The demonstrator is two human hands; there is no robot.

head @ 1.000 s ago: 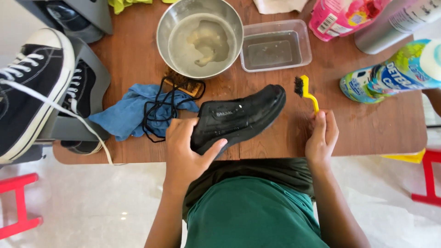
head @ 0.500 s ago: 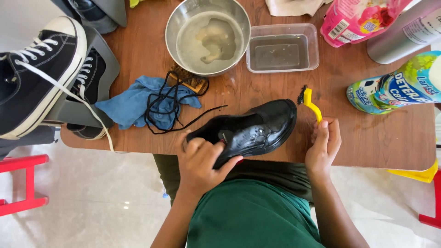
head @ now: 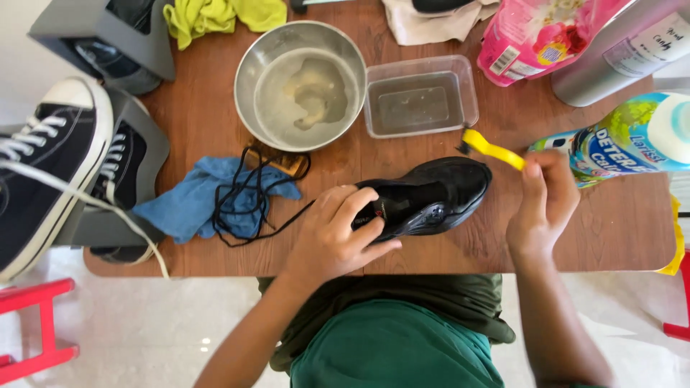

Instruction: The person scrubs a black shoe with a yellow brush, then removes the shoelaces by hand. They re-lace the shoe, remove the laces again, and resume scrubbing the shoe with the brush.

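A black shoe (head: pixel 431 195) lies on its side on the brown wooden table (head: pixel 215 115), toe pointing right. My left hand (head: pixel 334 233) grips its heel end. My right hand (head: pixel 543 201) holds a yellow brush (head: pixel 491 149) by the handle, with its dark bristle end just above the shoe's toe. Behind the shoe stand a metal bowl (head: pixel 300 82) of cloudy water and a clear plastic tub (head: pixel 420 95) with some liquid. Loose black laces (head: pixel 244 197) lie on a blue cloth (head: pixel 194 201) left of my left hand.
A black-and-white sneaker (head: pixel 43 172) sits on a grey stand at the left edge. Detergent bottle (head: pixel 632 140), pink pouch (head: pixel 539 32) and grey can (head: pixel 618 50) crowd the right back. A yellow-green rag (head: pixel 215 14) lies at the back. Red stool legs (head: pixel 32 323) are on the floor.
The shoe has turned toe-right and tipped onto its side in my left hand. My right hand has lifted the brush closer to the toe. The camera view moved closer.
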